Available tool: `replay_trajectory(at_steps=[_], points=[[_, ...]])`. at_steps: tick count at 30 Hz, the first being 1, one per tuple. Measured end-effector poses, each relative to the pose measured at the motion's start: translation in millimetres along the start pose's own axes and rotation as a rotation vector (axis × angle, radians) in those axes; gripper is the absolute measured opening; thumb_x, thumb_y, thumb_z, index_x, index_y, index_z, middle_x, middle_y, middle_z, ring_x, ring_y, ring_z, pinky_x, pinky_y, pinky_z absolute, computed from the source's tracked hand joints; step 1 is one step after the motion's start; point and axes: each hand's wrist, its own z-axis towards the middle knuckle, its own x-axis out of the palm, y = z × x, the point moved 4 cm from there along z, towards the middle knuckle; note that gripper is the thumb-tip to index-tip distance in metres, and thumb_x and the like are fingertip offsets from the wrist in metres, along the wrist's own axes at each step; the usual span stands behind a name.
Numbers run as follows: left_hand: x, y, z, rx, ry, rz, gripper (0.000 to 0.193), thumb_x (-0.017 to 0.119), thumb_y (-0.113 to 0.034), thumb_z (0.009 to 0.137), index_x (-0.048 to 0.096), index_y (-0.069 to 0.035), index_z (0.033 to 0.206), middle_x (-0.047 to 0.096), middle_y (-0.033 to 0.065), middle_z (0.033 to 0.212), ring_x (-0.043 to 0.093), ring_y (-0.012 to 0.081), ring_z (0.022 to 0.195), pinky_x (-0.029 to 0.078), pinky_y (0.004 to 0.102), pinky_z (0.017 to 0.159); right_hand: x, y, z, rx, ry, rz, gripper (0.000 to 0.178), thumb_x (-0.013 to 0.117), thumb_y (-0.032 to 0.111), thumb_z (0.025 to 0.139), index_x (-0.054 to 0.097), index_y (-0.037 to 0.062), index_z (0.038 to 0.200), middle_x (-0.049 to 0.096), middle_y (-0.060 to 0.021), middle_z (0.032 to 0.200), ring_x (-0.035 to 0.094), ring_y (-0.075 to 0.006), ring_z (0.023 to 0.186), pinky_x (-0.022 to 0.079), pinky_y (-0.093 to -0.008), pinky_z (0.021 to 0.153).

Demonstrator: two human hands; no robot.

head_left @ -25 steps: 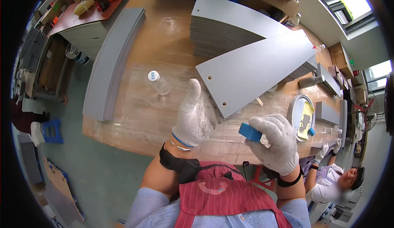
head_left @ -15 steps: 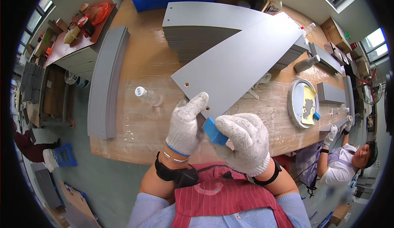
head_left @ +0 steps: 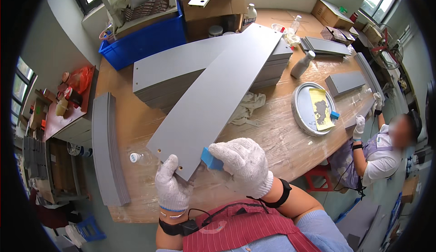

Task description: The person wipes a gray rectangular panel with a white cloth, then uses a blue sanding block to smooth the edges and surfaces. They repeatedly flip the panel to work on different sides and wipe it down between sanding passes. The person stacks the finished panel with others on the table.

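Observation:
A long grey board [head_left: 213, 97] slants across the table, its far part resting over a stack of similar boards [head_left: 170, 70]. Two small holes show at its near end. My left hand [head_left: 172, 184], in a white knit glove, grips the near corner, thumb on top beside one hole. My right hand [head_left: 245, 165], gloved too, pinches a small blue block [head_left: 211, 159] against or very close to the board's right long edge; exact contact is unclear. A clear bottle [head_left: 144, 158] with a white cap lies left of the board, partly hidden by it.
More grey boards [head_left: 108, 147] are stacked at the left. To the right, a round lid [head_left: 299, 111] carries a yellow sheet [head_left: 321, 109] smeared with grey paste and another blue piece [head_left: 334, 115]. A grey bottle [head_left: 303, 65] stands beyond. A co-worker [head_left: 381, 147] sits at the right.
My view has swung, so the scene sits lower and further left. The blue block has moved from the board's near corner up along its right edge. My left hand keeps its hold.

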Motion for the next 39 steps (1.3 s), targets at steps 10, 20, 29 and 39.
replay_trajectory(at_steps=[10,20,29,39], points=[[-36.9,-8.6,-5.8,0.016,-0.147,-0.011,0.039,0.056,-0.022,0.095,0.054,-0.003,0.129,0.069,0.014,0.111,0.074,0.0277,0.087,0.066,0.0412,0.058,-50.9,-141.7,38.9,0.138,-0.309,-0.293,0.046,0.082,0.012,0.073,0.066,0.0066,0.115,0.068,-0.0117,0.092,0.067,-0.0295,0.082,0.055,-0.0397,0.074],[-69.5,-21.5,-13.4,-0.036,-0.135,0.106,0.042,0.056,-0.023,0.099,0.052,-0.008,0.139,0.068,0.0109,0.123,0.07,0.0243,0.105,0.064,0.0385,0.069,-116.2,-301.3,78.2,0.383,-0.533,-0.471,0.038,0.079,0.024,0.082,0.066,0.0058,0.112,0.071,-0.0153,0.09,0.07,-0.0313,0.084,0.055,-0.0405,0.078],[-44.0,-15.4,-7.9,0.12,-0.177,0.154,0.039,0.063,-0.026,0.094,0.056,-0.003,0.124,0.073,0.0138,0.099,0.074,0.0248,0.075,0.062,0.0354,0.046,-163.6,-335.0,110.3,0.466,-0.603,-0.234,0.043,0.079,0.019,0.084,0.065,0.0006,0.12,0.073,-0.0141,0.1,0.071,-0.0201,0.09,0.055,-0.032,0.082],[-37.3,-13.1,-1.5,0.233,-0.217,0.177,0.051,0.068,-0.013,0.087,0.05,0.001,0.132,0.068,0.0167,0.109,0.073,0.028,0.084,0.064,0.0393,0.061,-49.6,-131.9,135.8,0.404,0.161,0.486,0.047,0.075,0.002,0.081,0.062,0.0025,0.127,0.065,-0.0031,0.099,0.062,-0.0075,0.088,0.052,-0.0229,0.076]])
